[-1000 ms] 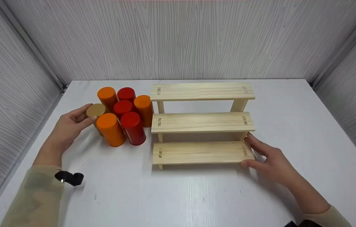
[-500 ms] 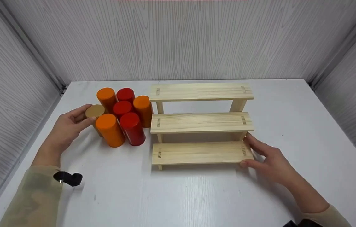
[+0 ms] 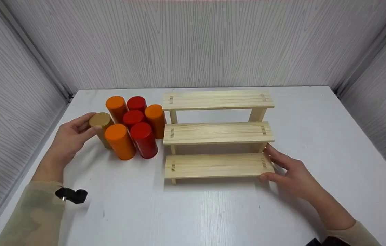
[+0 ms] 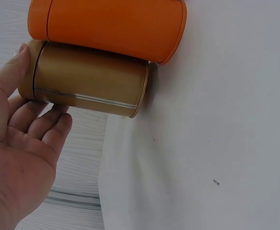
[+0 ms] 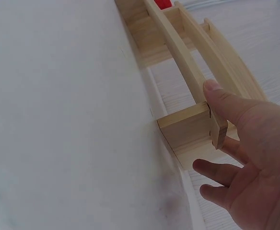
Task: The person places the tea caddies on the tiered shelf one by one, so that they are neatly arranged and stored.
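My left hand grips a gold cylindrical canister around its lid end, thumb on one side and fingers on the other. The gold canister leans slightly left in the head view, right next to an orange canister. My right hand holds the right end of the lowest board of a three-tier wooden display shelf. In the right wrist view, the thumb lies on that board and a finger reaches beneath it, with the other fingers beside the end.
Two more orange canisters and three red canisters stand upright in a cluster left of the shelf. The white table is bounded by grey wood-grain panels at the back and sides.
The top of the gold canister has shifted slightly left with my left hand, exposing more of its side. My right hand stays on the shelf.
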### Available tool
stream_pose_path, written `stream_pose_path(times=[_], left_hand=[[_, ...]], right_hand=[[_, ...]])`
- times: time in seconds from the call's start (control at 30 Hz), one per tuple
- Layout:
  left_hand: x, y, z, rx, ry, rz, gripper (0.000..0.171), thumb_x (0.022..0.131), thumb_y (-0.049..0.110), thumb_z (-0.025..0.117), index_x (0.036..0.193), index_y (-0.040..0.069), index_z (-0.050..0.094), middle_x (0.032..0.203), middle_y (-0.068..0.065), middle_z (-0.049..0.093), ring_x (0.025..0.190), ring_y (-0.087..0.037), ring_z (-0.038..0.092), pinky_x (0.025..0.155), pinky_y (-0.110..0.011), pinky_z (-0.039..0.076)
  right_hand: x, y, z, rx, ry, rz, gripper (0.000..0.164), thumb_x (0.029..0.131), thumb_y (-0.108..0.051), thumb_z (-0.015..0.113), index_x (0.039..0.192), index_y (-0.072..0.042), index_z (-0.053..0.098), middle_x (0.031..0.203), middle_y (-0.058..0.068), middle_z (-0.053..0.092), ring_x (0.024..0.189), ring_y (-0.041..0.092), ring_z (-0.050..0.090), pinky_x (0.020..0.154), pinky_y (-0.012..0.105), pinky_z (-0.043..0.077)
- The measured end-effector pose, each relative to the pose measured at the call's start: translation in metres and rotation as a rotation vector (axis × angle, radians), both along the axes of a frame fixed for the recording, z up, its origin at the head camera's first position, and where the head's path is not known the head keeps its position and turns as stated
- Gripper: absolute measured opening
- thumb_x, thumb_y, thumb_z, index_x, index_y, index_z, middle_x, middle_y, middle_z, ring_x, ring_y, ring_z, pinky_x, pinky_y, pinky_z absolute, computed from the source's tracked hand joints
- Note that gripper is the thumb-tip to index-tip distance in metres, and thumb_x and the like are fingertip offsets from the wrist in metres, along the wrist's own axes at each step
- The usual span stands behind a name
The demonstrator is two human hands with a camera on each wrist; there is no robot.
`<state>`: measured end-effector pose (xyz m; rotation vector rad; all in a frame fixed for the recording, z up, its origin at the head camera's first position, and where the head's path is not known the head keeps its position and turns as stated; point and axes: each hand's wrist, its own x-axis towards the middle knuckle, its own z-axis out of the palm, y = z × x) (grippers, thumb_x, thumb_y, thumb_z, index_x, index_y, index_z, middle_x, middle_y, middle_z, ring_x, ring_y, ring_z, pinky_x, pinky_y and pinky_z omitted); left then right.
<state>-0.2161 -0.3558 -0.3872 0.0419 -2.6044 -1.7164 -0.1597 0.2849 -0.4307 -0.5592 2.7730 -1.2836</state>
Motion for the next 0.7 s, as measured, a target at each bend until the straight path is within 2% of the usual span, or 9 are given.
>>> stream_pose_path(times=[0.1,0.2,0.27,0.33,0.43,0.57,0.7], left_hand=[[0.003,-0.001,0.008,0.007,0.021,0.003,0.075,0.101,0.033,0.076,0.163,0.007,0.042,0.159,-0.011,0.051,0.128,0.004,0.058,0.104,-0.015,0.048],[0.007,-0.002,0.017,0.006,0.037,0.008,0.074,0.101,0.031,0.076,0.162,0.008,0.043,0.158,-0.009,0.052,0.127,0.004,0.059,0.105,-0.017,0.048],[0.011,-0.003,0.022,-0.012,0.044,0.016,0.073,0.101,0.034,0.075,0.163,0.010,0.044,0.158,-0.007,0.053,0.127,0.005,0.059,0.106,-0.017,0.047],[0.014,-0.005,0.028,-0.024,0.045,0.033,0.073,0.101,0.035,0.075,0.163,0.011,0.044,0.159,-0.007,0.052,0.127,0.005,0.059,0.106,-0.018,0.047],[0.019,-0.007,0.036,-0.055,0.046,0.058,0.073,0.101,0.036,0.074,0.163,0.013,0.043,0.160,-0.008,0.050,0.128,0.004,0.059,0.107,-0.019,0.047],[0.025,-0.009,0.046,-0.084,0.058,0.080,0.074,0.101,0.035,0.074,0.164,0.013,0.042,0.160,-0.009,0.049,0.128,0.004,0.059,0.108,-0.020,0.047],[0.029,-0.008,0.055,-0.088,0.103,0.083,0.071,0.101,0.031,0.075,0.162,0.012,0.045,0.158,-0.008,0.053,0.124,0.006,0.060,0.104,-0.017,0.049]], right_hand=[[0.000,0.001,-0.001,-0.008,0.003,0.002,0.096,0.086,-0.028,0.090,0.166,-0.021,0.038,0.162,0.008,0.045,0.140,0.039,0.055,0.115,0.051,0.042],[0.000,0.002,-0.002,-0.011,0.013,0.009,0.095,0.087,-0.026,0.090,0.165,-0.017,0.038,0.163,0.008,0.044,0.139,0.039,0.056,0.113,0.031,0.043],[0.000,0.002,-0.003,-0.018,0.020,0.013,0.095,0.086,-0.025,0.091,0.165,-0.014,0.039,0.164,0.009,0.043,0.139,0.040,0.056,0.110,0.017,0.040],[0.000,0.002,-0.003,-0.022,0.028,0.015,0.095,0.086,-0.025,0.091,0.165,-0.014,0.039,0.163,0.010,0.044,0.139,0.041,0.056,0.106,0.009,0.036],[0.000,0.002,-0.004,-0.024,0.048,0.017,0.097,0.085,-0.024,0.091,0.165,-0.017,0.038,0.160,0.010,0.048,0.139,0.040,0.055,0.106,0.007,0.034],[0.000,0.002,-0.005,-0.004,0.075,0.014,0.104,0.086,-0.027,0.091,0.169,-0.018,0.030,0.155,0.008,0.056,0.142,0.037,0.053,0.109,0.007,0.028],[0.001,0.002,-0.005,0.005,0.096,0.013,0.108,0.086,-0.029,0.091,0.170,-0.016,0.024,0.153,0.007,0.059,0.144,0.036,0.051,0.110,0.006,0.024]])
